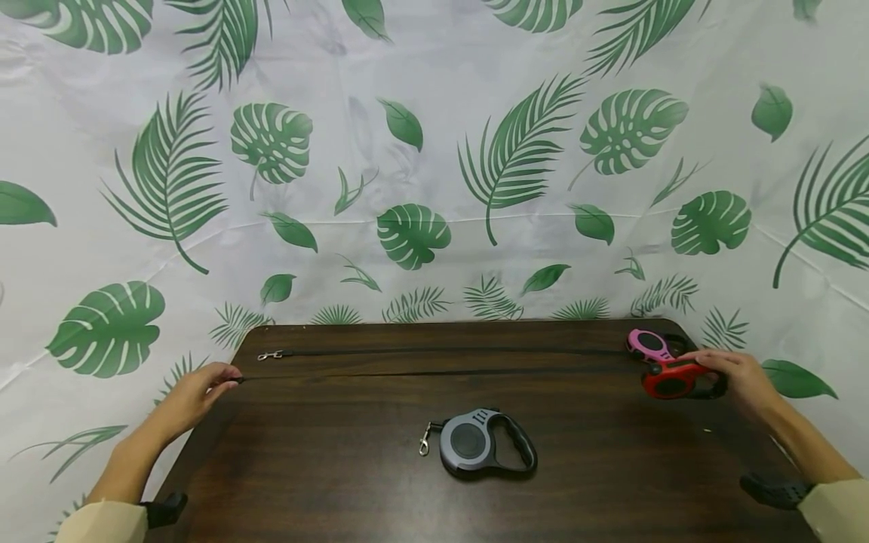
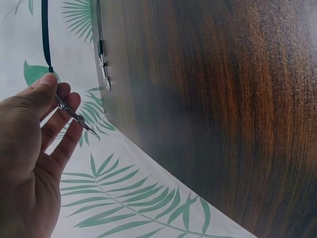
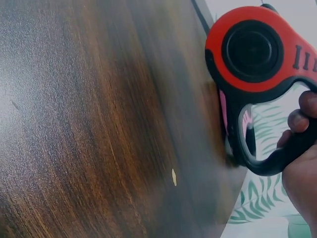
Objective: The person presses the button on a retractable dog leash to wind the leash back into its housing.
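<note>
Red leash [image 1: 668,386] stretching across the tabletop [image 1: 326,445]

The left hand [image 1: 197,388] is pinching the strap [image 1: 434,372] by its clip [image 2: 72,114] at the left edge; the right hand [image 1: 736,371] is gripping the handle [image 3: 267,167] near the far right corner, beside a pink leash [image 1: 650,345]; a gray leash [image 1: 468,441] is lying midway between side edges

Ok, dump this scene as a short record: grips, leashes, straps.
left grip: pinches red strap just above its red-leash clip
right grip: holds red leash by its handle
red strap: drawn out between both grips
pink leash: far right, behind red leash; its strap drawn out leftward
gray leash: on table, untouched; its strap mostly wound in
backdrop: white, green leaf print
</note>
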Tool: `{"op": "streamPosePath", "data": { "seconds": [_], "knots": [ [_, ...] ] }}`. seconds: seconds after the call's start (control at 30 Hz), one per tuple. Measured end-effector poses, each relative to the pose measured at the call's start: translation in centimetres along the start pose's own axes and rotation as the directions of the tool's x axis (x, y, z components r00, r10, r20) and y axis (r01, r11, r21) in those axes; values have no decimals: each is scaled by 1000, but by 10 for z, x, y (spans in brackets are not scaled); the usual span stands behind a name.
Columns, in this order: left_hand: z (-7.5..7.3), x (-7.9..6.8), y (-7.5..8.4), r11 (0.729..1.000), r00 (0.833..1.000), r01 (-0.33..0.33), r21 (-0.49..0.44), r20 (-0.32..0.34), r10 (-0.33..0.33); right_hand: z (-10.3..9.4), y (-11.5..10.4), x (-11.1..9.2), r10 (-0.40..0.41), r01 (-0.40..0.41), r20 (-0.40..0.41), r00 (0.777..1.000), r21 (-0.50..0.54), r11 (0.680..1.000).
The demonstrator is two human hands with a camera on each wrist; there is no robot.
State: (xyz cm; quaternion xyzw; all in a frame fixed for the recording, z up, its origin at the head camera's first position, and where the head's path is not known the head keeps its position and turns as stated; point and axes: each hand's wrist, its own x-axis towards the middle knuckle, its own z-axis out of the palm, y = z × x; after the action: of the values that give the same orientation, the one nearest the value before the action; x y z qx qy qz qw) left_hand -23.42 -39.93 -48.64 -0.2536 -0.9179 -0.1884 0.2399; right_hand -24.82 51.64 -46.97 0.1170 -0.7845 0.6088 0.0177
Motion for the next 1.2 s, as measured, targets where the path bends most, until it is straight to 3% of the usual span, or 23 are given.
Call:
{"op": "streamPosePath", "data": {
  "seconds": [0.13,0.4,0.63,0.93,1.2],
  "knots": [
    [0,-1,0,1000,1000,7,-2,7,-7,0,-1,-2,14,-16,-16,1000,-110,994],
    [1,-2,-2,1000,1000,7,-18,13,-7,0,-3,-2,-1,-3,-23,1000,-153,988],
    [0,-2,-2,1000,1000,-19,-15,14,19,1,-4,-2,-35,-3,-84,996,-412,911],
    [-1,-2,-3,1000,1000,-17,-18,-1,17,4,-10,2,-14,-50,-136,991,-449,892],
    [-3,0,-2,1000,1000,-7,-20,12,7,4,-7,4,-14,-39,-140,990,-368,929]
  ]
}}
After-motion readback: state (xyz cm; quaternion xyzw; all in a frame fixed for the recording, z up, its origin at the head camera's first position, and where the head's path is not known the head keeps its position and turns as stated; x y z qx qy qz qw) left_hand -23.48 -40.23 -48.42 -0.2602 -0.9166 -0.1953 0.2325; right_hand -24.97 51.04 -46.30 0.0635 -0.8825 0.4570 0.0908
